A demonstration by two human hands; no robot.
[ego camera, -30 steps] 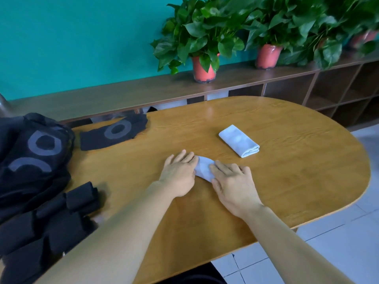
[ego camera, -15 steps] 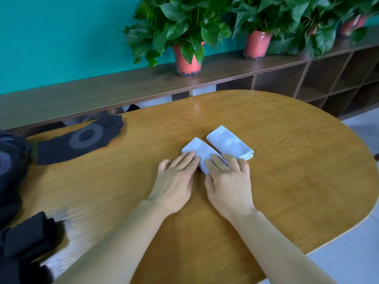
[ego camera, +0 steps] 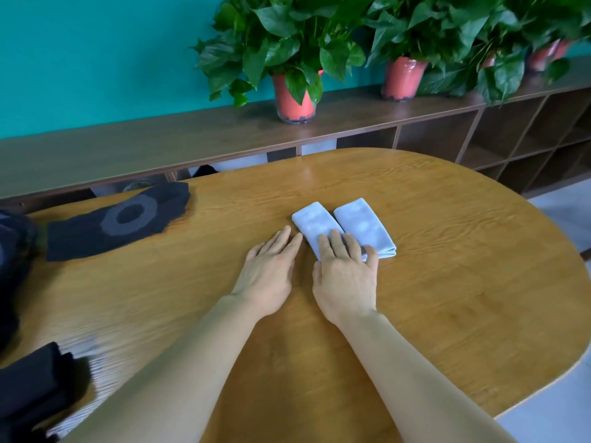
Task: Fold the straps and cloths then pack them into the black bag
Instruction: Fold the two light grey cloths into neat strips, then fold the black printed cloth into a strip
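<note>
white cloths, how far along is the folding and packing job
Done: both white cloths lie folded side by side on the table, the left cloth and the right cloth. In hand: the right hand rests straight fingers on the left cloth; the left hand lies flat beside it. Left: the ringed black strap lies out, and neither cloth is in the black bag yet.

Two folded white cloths [ego camera: 311,223] [ego camera: 364,225] are lying at one o'clock on one oval table [ego camera: 447,298]. One black ring-printed cloth [ego camera: 121,222] is lying at ten o'clock. Three potted plants [ego camera: 294,100] [ego camera: 403,78] [ego camera: 543,55] are plainly standing beyond.
</note>
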